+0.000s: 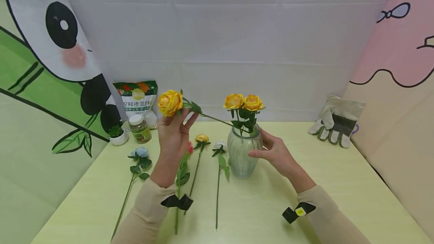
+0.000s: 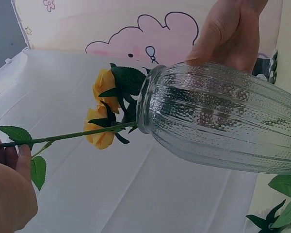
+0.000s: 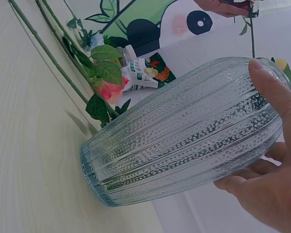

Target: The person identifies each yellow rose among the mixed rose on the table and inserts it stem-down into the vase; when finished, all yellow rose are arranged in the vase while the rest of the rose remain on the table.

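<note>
My left hand (image 1: 172, 133) pinches the green stem of a yellow rose (image 1: 170, 103) just below its bloom. The stem slants down to the right, and its lower end reaches into the mouth of a ribbed clear glass vase (image 1: 242, 157). Two other yellow roses (image 1: 252, 103) stand in the vase, with blooms and dark leaves above the rim. My right hand (image 1: 276, 151) grips the vase's right side near the top, thumb across the front. In the right wrist view, the vase's base (image 3: 94, 179) is at the tabletop.
Left of the vase lie a white rose (image 1: 220, 146), another yellow rose (image 1: 202, 138), a pink flower (image 1: 190, 147) and a blue rose (image 1: 140, 153). Behind them stand a jar (image 1: 139, 129), a small potted plant (image 1: 116, 134) and a printed bag (image 1: 139, 97). Gloves (image 1: 335, 121) lie back right.
</note>
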Demonstrator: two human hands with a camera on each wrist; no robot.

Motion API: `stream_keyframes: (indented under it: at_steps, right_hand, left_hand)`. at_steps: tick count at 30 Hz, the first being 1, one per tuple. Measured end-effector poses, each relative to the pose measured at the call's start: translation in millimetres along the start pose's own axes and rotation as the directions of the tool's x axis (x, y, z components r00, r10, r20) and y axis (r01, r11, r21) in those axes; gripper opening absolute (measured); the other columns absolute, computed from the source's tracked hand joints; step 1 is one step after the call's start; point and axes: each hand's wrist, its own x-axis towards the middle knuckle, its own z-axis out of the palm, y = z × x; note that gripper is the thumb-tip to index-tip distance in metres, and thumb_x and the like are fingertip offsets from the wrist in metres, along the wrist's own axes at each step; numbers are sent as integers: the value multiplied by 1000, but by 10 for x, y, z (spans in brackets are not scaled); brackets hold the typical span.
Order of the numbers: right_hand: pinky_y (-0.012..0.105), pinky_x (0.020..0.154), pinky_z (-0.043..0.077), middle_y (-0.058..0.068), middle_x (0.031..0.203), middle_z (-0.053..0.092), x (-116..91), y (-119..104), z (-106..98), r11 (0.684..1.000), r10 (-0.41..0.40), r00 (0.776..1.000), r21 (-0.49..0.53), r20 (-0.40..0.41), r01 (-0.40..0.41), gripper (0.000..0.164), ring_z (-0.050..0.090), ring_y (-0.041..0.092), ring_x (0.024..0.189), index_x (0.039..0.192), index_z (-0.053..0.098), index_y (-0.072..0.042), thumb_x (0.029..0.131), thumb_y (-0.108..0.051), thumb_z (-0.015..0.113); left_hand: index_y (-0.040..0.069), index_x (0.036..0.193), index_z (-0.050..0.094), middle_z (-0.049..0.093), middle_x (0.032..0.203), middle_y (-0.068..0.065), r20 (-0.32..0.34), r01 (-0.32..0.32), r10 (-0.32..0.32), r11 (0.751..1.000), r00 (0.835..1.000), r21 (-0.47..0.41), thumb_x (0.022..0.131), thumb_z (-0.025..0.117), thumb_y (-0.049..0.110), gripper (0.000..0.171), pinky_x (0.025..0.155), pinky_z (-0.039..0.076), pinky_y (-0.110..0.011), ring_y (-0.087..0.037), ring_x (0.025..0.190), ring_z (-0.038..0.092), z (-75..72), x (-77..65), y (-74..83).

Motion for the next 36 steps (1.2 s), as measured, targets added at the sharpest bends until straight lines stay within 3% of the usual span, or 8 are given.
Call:
stream_keyframes:
  at_steps: [8, 14, 23, 36]
  right_hand:
    - [44, 106, 45, 1, 157, 38, 2, 3, 9, 1000, 4, 1000, 6, 5, -4, 90, 39, 26, 141, 158, 31, -19, 85, -17, 83]
    - [48, 108, 43, 0, 157, 38, 11, -5, 2, 1000, 7, 1000, 1, 5, -7, 90, 38, 27, 142, 158, 30, -19, 85, -19, 83]
    - [49, 108, 42, 1, 157, 38, 2, -6, -3, 1000, 14, 1000, 1, -1, -14, 91, 38, 27, 142, 158, 30, -18, 84, -19, 84]
    - [48, 108, 42, 1, 157, 38, 6, 16, 3, 1000, 3, 1000, 3, 4, -3, 90, 38, 27, 142, 158, 30, -17, 85, -19, 83]
  left_hand:
    - [7, 109, 76, 67, 105, -8, -58, 12, -11, 1000, 998, 16, 84, 78, -1, 27, 87, 59, -42, -23, 97, 71, -15, 56, -112]
    - [7, 108, 76, 68, 102, -8, -63, 32, -33, 999, 997, -19, 92, 66, -7, 23, 88, 58, -41, -24, 95, 71, -20, 94, -150]
    - [5, 98, 77, 68, 95, -9, -97, 64, -71, 995, 993, -73, 94, 61, -12, 24, 86, 59, -41, -24, 91, 72, -47, 155, -218]
    - [6, 96, 76, 71, 87, -6, -104, 83, -87, 996, 991, -46, 86, 75, -6, 16, 84, 60, -40, -22, 87, 72, -49, 188, -369]
